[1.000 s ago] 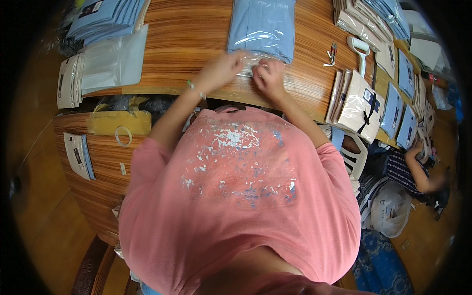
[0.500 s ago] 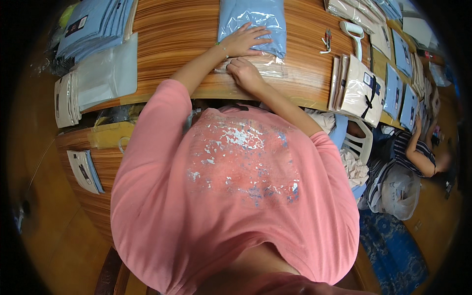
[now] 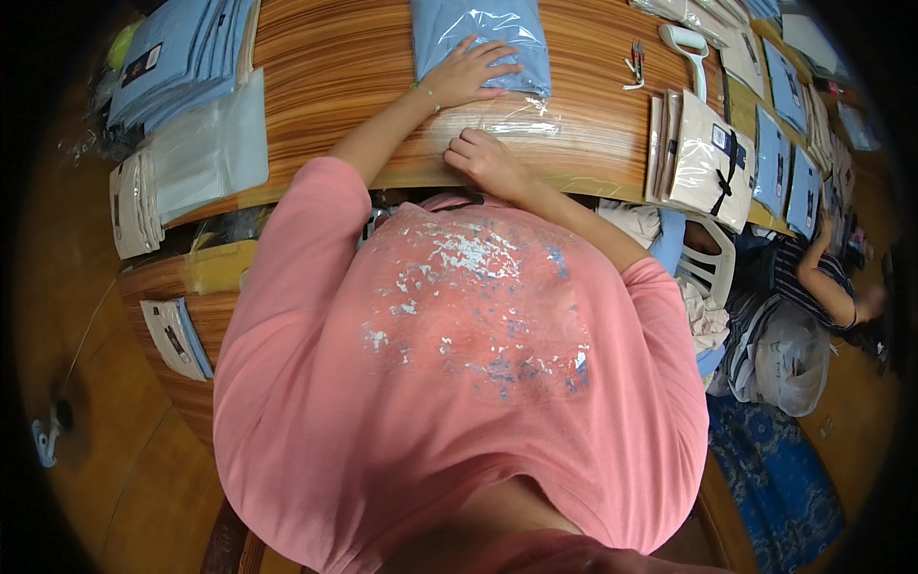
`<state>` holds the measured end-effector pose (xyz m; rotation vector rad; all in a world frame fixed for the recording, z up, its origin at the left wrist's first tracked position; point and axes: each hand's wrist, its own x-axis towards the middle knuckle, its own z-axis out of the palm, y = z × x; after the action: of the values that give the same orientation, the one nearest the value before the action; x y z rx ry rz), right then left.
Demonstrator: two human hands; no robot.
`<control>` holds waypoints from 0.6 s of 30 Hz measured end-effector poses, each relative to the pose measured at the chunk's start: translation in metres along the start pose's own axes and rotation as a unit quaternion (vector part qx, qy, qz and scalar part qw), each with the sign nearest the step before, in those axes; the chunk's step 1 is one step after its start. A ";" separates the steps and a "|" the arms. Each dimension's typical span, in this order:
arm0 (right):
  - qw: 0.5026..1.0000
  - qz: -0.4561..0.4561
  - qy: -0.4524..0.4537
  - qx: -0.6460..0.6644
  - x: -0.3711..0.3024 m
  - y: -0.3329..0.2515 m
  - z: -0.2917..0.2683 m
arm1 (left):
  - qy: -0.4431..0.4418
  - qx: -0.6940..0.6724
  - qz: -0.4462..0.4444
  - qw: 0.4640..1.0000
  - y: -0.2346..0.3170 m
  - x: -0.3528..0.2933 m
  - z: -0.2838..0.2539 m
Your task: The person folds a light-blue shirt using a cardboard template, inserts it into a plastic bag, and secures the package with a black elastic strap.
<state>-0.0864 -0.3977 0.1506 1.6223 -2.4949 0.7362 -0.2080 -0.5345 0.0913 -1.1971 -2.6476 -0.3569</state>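
Observation:
A folded light-blue cloth in a clear plastic bag (image 3: 483, 43) lies on the wooden table in front of me. My left hand (image 3: 469, 75) rests flat across the cloth's near end, fingers spread over the plastic. The bag's clear flap (image 3: 521, 115) stretches from the cloth toward me, flat and shiny. Just on the near side of that flap is my right hand (image 3: 488, 161), its fingers curled in. Whether it pinches a strip or the flap's edge is hidden under the fingers.
Stacked blue cloths (image 3: 182, 67) and clear bags (image 3: 215, 143) lie at left. A lint roller (image 3: 690, 57), small snips (image 3: 636, 62) and packed beige cloths (image 3: 712, 163) are at right. Beyond a white chair (image 3: 710, 263), another person's arm (image 3: 827, 277) shows.
My right hand has drawn back slightly toward me and to the right, off the flap's near edge. My left hand stays flat on the bagged cloth. The whole view has shifted slightly.

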 end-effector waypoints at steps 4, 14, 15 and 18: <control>0.998 -0.058 0.011 0.019 -0.011 0.009 -0.014 | 0.008 -0.007 -0.002 1.000 0.000 -0.001 0.002; 0.992 0.112 -0.058 -0.025 -0.036 0.071 -0.022 | 0.001 -0.003 0.000 1.000 0.004 0.000 -0.003; 0.993 0.101 -0.051 -0.036 -0.035 0.068 -0.025 | 0.001 0.001 -0.001 1.000 0.003 -0.001 -0.002; 0.995 0.058 -0.036 -0.070 -0.033 0.057 -0.040 | -0.003 0.012 -0.004 1.000 0.002 -0.002 0.000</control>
<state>-0.1295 -0.3339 0.1553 1.4940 -2.6433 0.5097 -0.2051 -0.5348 0.0907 -1.1817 -2.6548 -0.3230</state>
